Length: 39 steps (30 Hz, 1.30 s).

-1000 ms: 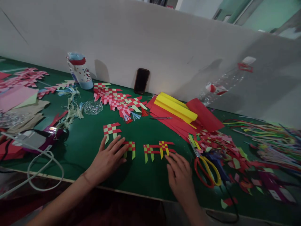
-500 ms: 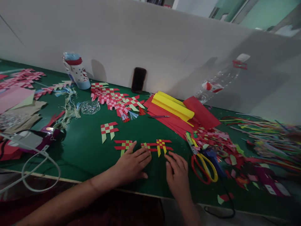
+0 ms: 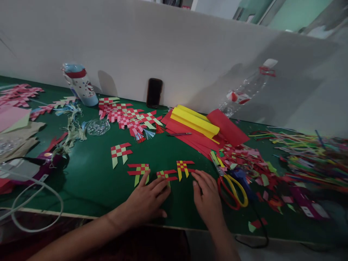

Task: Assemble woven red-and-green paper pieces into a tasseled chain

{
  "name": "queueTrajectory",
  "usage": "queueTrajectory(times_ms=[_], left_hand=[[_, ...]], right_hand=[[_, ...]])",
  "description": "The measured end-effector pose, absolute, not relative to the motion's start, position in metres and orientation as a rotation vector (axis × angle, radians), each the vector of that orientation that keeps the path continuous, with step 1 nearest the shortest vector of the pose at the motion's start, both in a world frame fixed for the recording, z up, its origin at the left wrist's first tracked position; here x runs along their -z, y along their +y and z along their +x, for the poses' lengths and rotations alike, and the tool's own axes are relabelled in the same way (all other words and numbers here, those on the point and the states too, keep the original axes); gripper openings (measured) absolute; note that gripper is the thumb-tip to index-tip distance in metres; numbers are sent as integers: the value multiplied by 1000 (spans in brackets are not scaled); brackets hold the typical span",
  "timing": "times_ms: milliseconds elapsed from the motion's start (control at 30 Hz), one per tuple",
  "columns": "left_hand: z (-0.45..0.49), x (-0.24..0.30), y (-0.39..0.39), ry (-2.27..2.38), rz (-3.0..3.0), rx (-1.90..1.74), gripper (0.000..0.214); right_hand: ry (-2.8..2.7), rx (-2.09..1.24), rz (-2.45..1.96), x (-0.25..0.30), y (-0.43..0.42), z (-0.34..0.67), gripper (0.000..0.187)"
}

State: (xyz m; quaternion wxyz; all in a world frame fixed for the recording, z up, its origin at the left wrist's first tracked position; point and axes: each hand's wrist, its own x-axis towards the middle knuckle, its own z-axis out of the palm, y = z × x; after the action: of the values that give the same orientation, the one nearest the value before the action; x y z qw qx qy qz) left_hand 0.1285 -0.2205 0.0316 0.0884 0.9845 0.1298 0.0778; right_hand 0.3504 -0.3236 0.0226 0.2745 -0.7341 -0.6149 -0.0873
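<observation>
Scissors point(image 3: 233, 190) lie at the right in the head view, and just left of them here's the right hand point(image 3: 207, 192), fingers loosely together, tips beside the yellow fish point(image 3: 182, 167), contact unclear! Farther left of the scissors, the left hand point(image 3: 149, 197) spreads, fingers over one green fish point(image 3: 166, 174), index overlapping another green fish point(image 3: 138, 169); pinching, I can't tell.

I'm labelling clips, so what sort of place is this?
Probably a papercraft workspace: red-and-yellow-handled scissors, mostly red paper scraps and a checkered red-and-green paper fish on a green table.
</observation>
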Motion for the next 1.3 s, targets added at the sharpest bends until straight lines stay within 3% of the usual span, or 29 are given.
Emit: queueTrajectory(times_ms=[267, 433, 533, 633, 800, 1133, 1300], left_hand=[[124, -26, -209, 514, 2961, -286, 62], [114, -29, -201, 480, 2962, -361, 49], [95, -33, -189, 676, 2932, -404, 38], [70, -35, -174, 958, 2895, -426, 41], [45, -33, -162, 1182, 2826, -423, 38], [31, -35, -151, 1273, 2756, -457, 40], [23, -37, -144, 1378, 2693, -503, 39]], right_hand=[[-1777, 97, -2167, -33, -330, 329, 22], [-1713, 154, -2124, -40, -321, 342, 29], [-1780, 163, -2146, -37, -309, 346, 35], [-1874, 84, -2176, -30, -303, 344, 38], [-1750, -110, -2202, -31, -301, 349, 34], [-1518, -960, -1878, -86, -265, 319, 25], [-1833, -668, -1932, -72, -240, 303, 30]])
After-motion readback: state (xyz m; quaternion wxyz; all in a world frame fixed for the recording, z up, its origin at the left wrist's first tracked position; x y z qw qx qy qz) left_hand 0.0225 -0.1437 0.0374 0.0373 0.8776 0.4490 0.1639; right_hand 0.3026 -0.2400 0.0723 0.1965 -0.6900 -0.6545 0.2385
